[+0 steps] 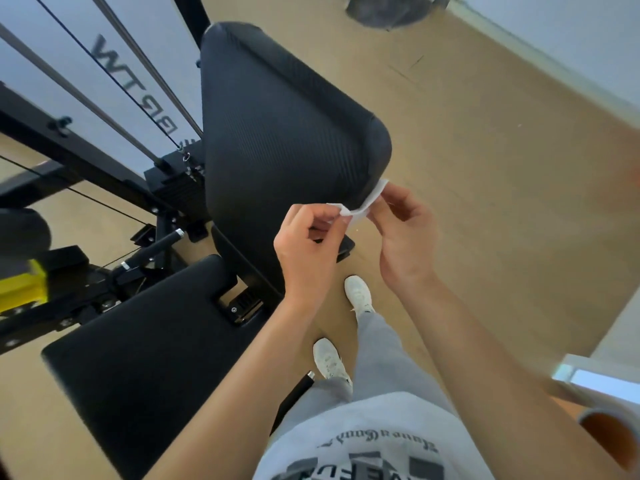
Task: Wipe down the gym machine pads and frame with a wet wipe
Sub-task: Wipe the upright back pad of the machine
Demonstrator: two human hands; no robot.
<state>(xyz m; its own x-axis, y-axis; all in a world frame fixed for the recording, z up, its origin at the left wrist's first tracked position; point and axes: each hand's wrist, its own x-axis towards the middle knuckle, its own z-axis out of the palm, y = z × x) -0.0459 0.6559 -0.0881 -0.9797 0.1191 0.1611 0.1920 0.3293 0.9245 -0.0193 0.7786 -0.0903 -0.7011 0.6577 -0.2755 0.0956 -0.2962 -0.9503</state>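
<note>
We see one wipe (363, 206), small, white and thin, pulled into a twisted strip between two hands in front of the lower right corner of the back pad (277, 133). We cannot tell whether it touches the pad. The left hand (308, 247) has its fingers curled and pinches the strip's left end between thumb and forefinger. The right hand (405, 233) pinches the other, higher end with thumb and fingertips, its remaining fingers loosely bent. Hands and wipe cover that corner of the pad.

There are two pads, both black: the back pad, ribbed and tilted up, and the flat seat pad (145, 348) at near left, whose near corner the left forearm crosses. Left of them stands the black frame (31, 133) with two silver rods (138, 56), a thin dark cable (114, 80) between them, and the weight stack (180, 192) at their foot. Two black handles with chrome tips show: one handle (156, 249) between stack and seat, a second handle (301, 386) by the seat's near edge. A yellow block (24, 282) sits at the left edge.

Below the hands, two white shoes (360, 294) stand on the tan floor (502, 202), with grey trousers (377, 344) and a grey printed shirt (374, 445) nearer. A white wall (571, 36) runs along the right, and one blurred dark thing (381, 8) lies on the floor at the top.
</note>
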